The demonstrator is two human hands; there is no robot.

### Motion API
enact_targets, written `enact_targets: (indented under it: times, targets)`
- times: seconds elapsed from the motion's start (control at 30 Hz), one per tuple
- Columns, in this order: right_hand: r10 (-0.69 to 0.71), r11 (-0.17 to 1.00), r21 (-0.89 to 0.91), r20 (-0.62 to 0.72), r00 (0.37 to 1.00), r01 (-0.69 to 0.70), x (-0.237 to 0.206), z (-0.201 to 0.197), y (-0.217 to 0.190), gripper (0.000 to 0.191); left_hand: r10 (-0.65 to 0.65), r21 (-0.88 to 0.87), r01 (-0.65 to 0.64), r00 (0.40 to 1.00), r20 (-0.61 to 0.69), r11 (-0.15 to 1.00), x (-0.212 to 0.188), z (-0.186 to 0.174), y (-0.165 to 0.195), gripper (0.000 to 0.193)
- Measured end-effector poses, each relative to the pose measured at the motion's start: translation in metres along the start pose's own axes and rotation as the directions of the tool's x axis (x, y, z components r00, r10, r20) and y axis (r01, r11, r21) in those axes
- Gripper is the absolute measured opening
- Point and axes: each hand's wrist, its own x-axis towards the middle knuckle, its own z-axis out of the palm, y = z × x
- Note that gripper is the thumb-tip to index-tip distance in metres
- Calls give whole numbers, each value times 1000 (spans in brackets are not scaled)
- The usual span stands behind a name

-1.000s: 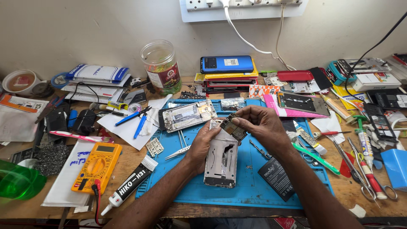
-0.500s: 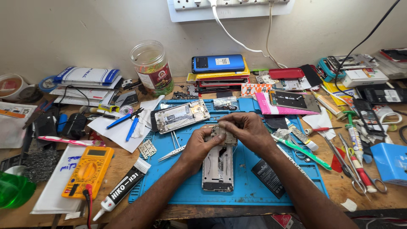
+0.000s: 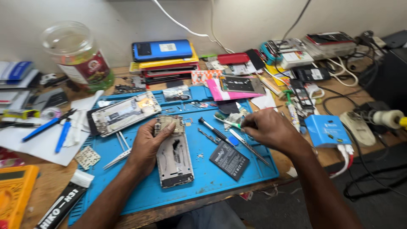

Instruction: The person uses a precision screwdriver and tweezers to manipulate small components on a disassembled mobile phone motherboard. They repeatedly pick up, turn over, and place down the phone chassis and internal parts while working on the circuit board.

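Right hand [image 3: 271, 129] now off phone frame [image 3: 174, 154]

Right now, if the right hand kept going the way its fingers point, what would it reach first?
The right hand points left across the blue mat. The green-handled tool at its fingertips comes first, probably already touched; beyond lies the black screwdriver. Depth is uncertain.

before, both hands were together over the open phone frame [image 3: 174, 154]. now the right hand [image 3: 269, 129] has moved away to the right and sits by the small tools on the blue mat [image 3: 212, 178]. the left hand [image 3: 148, 144] is alone on the phone frame. the view has swung right, so the blue box [image 3: 326, 130] shows closer.
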Motion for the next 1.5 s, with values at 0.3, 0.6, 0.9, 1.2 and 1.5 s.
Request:
enact_targets:
  times: [0.3,0.6,0.9,1.2,1.5]
  targets:
    - [75,992,-115,140,987,-59,-20,33,31,54,20,-95,-23,999,-29,995,6,0,-7,25]
    - [44,446,885,-171,984,134,17,34,-27,28,-10,-15,10,1000,-13,1000,5,3,2,21]
    - [-9,441,855,-301,954,274,42,66,-80,23,19,-10,-19,1000,8,1000,7,0,-2,22]
    - [-54,495,818,-305,951,291,42,71,-75,27,39,41,-39,999,5,998,8,0,-3,20]
    - [-9,466,844,-296,955,266,43,72,-76,25,88,92,-88,996,5,992,5,0,-3,20]
